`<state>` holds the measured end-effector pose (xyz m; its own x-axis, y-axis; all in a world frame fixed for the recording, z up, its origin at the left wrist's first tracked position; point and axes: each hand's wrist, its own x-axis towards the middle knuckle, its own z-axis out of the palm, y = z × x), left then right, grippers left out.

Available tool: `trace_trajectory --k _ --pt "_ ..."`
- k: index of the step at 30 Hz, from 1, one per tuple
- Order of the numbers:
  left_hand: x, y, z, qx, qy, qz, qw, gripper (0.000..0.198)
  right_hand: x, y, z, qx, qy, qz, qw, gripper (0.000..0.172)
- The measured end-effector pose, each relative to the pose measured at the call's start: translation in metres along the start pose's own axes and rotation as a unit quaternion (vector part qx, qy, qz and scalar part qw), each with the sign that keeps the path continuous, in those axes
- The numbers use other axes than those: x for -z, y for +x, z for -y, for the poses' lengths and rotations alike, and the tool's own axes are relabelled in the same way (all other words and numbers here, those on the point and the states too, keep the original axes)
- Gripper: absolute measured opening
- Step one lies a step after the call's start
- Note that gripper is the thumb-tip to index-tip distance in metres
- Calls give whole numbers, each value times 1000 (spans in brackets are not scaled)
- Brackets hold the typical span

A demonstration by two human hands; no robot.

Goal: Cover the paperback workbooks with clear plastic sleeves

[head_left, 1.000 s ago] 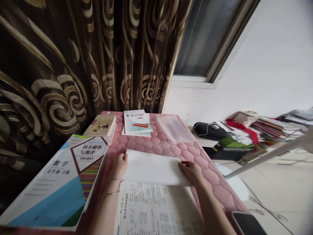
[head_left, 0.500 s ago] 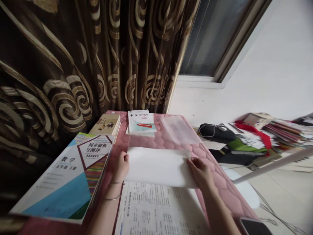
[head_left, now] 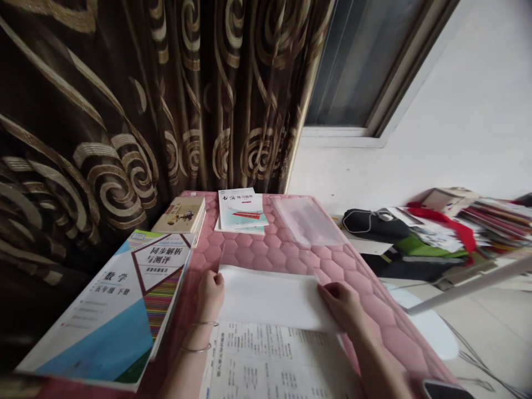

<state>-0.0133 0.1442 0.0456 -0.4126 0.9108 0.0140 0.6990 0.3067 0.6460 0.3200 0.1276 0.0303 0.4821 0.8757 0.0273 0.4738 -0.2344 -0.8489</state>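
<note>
white sheet [head_left: 272,296], long axis left-to-right

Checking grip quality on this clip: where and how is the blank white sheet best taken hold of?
By its two short edges, one hand from each side: the white sheet is wide, thin and limp, lying across the printed page. The left hand and right hand grip it there.

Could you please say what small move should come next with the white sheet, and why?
Probably press the white paper sheet flat: the left hand and right hand grip its two ends, and it lies over the printed page.
</note>
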Motion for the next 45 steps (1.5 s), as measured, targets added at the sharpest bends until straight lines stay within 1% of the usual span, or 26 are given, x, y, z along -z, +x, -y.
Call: trace_trajectory --k 3,6,8,11,14,16,18,21,25,27,29,31,34,37,42,45 --pt "2 0 0 5 34 24 999 21 5 -4 9 -15 -66 30 997 34" --pt "2 0 -1 -3 61 23 998 21 12 -8 15 -52 -108 66 991 37" --pt "1 0 -1 -6 71 21 997 20 16 -9 14 -65 -143 84 984 38" --pt "0 0 -1 -7 79 23 997 20 19 -9 8 -59 -195 98 974 40" --pt "0 0 -1 -7 78 28 997 21 20 -9 5 -56 -214 109 969 39" --pt "1 0 -2 -5 76 31 997 21 19 -9 8 -61 -203 112 971 39" --pt "2 0 -2 -2 74 33 997 21 17 -10 14 -65 -170 107 978 38" --pt "2 1 -2 0 71 35 997 21 14 -9 22 -71 -119 70 988 35" --pt "0 2 0 -8 69 32 997 20 13 -8 18 -52 -120 27 991 34" --pt "-1 2 1 -14 68 31 997 19 14 -7 11 -40 -134 32 990 37" --pt "-1 2 2 -20 68 25 997 19 16 -7 5 -36 -138 55 988 38" --pt "-2 2 2 -23 68 18 997 19 16 -6 3 -34 -115 77 990 40" --pt "-3 3 4 -17 63 16 998 19 12 -4 5 -25 -68 89 993 43" --pt "-5 4 6 -16 49 16 999 20 6 -3 9 -10 -66 86 994 43" --pt "-4 3 5 -12 -15 -11 1000 17 1 -7 17 42 -82 -2 996 39" --pt "0 2 2 -3 -48 -19 999 18 2 -11 21 57 -41 -17 997 43"
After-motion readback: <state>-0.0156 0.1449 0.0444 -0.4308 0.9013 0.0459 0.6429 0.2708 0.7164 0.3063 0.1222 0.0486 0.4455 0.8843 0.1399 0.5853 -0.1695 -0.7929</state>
